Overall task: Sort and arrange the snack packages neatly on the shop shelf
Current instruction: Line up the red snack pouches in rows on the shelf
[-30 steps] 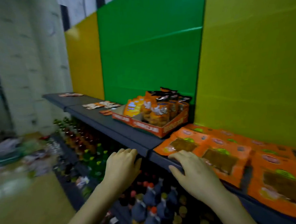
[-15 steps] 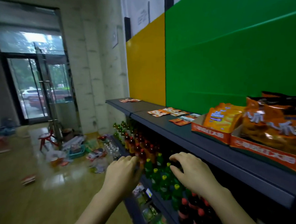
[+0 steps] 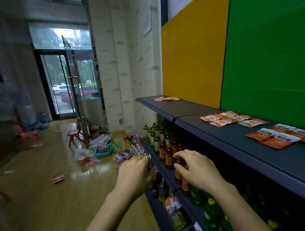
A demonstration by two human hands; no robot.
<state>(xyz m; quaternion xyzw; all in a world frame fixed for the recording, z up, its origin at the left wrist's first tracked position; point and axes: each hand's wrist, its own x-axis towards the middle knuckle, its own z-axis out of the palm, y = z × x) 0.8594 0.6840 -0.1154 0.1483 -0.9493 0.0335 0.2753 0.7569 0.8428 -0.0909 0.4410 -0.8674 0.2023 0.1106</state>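
A dark grey shop shelf runs along the yellow and green wall. Small orange snack packets lie flat on it in a loose group, and red-and-white packets lie further right. A few more small packets sit at the shelf's far left end. My left hand and right hand hover side by side in front of the lower shelves, below the top shelf, fingers loosely curled and holding nothing.
Rows of drink bottles fill the lower shelves under my hands. On the wooden floor lie scattered packages, a blue basket and a red stool. A glass door stands at the back left.
The view has swung left along the shelf: the orange snack box and large orange packets have left the frame. Both hands stay out in front, empty.
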